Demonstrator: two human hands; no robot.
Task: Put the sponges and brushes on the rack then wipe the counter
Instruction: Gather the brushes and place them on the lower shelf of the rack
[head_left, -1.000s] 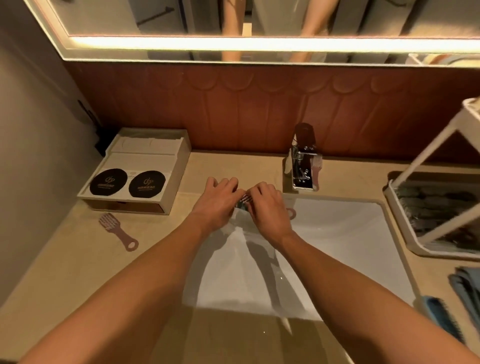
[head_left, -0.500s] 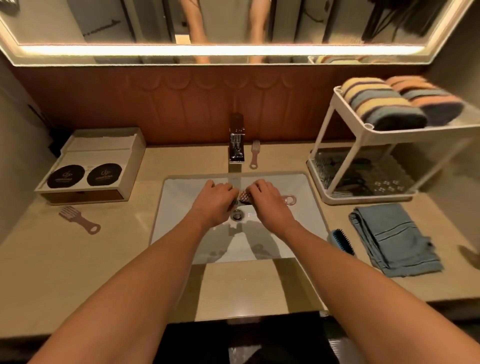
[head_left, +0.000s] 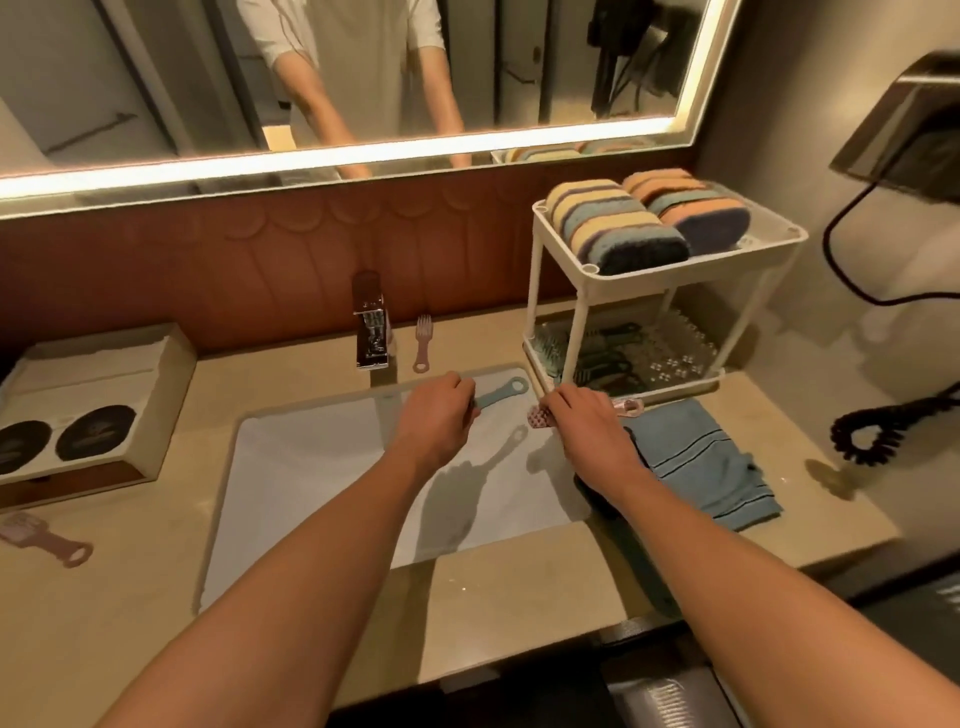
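My left hand grips a blue-green brush whose looped handle sticks out to the right, above the sink's far right corner. My right hand holds a pink brush; its head shows left of my fingers and its handle end to the right. Both hands hover just in front of the white two-tier rack. Striped sponges fill the top tier, and several brushes lie on the bottom tier. A pink brush lies by the faucet and another pink brush at the counter's left.
A white sink is set in the beige counter. The chrome faucet stands behind it. A folded blue cloth lies right of the sink, with a dark brush partly under my right wrist. A box sits at left. A coiled black cord hangs at right.
My hands rose from the sink drain, split apart and moved right toward the rack, each holding one brush. The camera view turned right and tilted up.
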